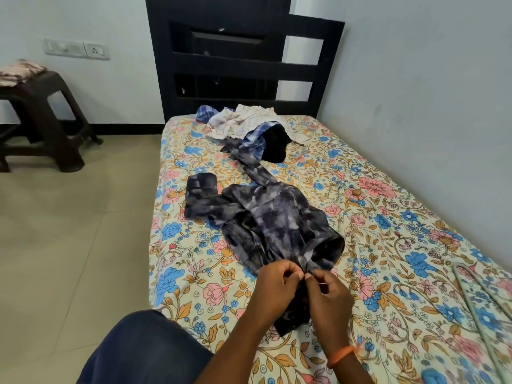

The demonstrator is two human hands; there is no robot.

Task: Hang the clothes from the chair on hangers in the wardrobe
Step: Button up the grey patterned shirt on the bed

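- Dark tie-dye shirt (266, 217) lies spread along the middle of the bed (415, 245), on the floral sheet; one sleeve stretches toward the headboard, the other folds out toward the bed's left edge.
- Near end of the shirt is bunched up at the hands, collar opening beside them on the right.
- Left hand (277, 284): fingers curled, thumb and forefinger pinching the shirt fabric at its near edge.
- Right hand (329, 292): same pinch on the same strip of fabric, fingertips touching or nearly touching the left hand's. An orange band sits on this wrist.
- Both hands are together, clamped on the shirt. What exactly they pinch (button, placket, seam) is too small to tell.
- Pile of clothes (249, 126) at the head of the bed, just below the dark headboard (243, 65): blue check cloth, white or cream pieces, and a black garment (275, 145) at the pile's near side. The shirt's far sleeve reaches into this pile.
- Thin pale hanger-like frame (482, 297) lies on the sheet at the right edge of view, well apart from the shirt; blurred, cannot confirm what it is.
- Brown plastic stool (41, 117) stands on the tiled floor at far left, with folded patterned cloth (19, 70) on top.
- Switch plate (77, 49) on the wall above the stool.
- Person's knee in dark blue fabric (144, 350) at the bottom, beside the bed's edge.
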